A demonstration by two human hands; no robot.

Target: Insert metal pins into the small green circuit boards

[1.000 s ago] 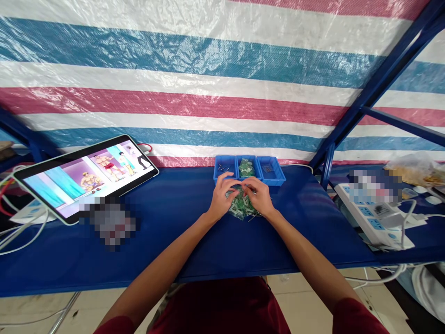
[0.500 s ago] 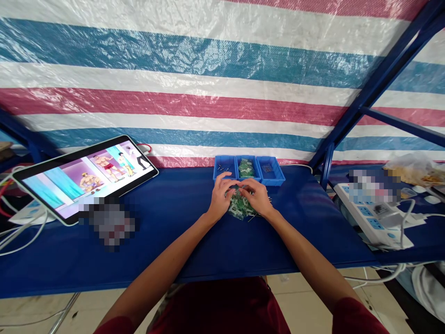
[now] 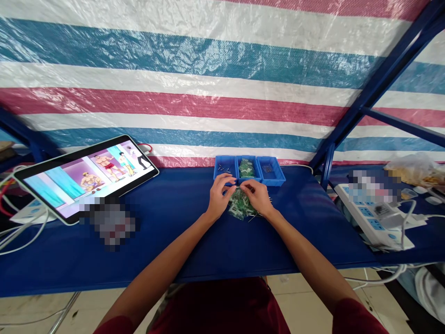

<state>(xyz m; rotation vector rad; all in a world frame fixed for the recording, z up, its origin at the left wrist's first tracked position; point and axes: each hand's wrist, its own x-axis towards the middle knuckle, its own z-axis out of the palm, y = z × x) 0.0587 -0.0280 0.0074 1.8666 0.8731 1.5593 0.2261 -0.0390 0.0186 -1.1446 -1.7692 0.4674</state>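
Observation:
My left hand is over the left side of a pile of small clear packets with green and silvery contents. Its thumb and fingers are closed in a pinch, and whatever is between them is too small to name. Across from it, my right hand pinches at the pile's upper right side, its fingertips close to the left ones. What it holds is hidden. Just beyond the hands stand three joined blue bins: the left bin has a few thin metal pieces, the middle bin green packets, the right bin small dark pieces.
A tablet playing a cartoon leans at the left, with a blurred item in front. White power strips with cables lie at the right, near a blue metal frame. A striped plastic sheet hangs behind the blue table.
My fingertips have drawn slightly apart above the pile, and the left fingers have shifted a little. The bins and the tablet stay where they were.

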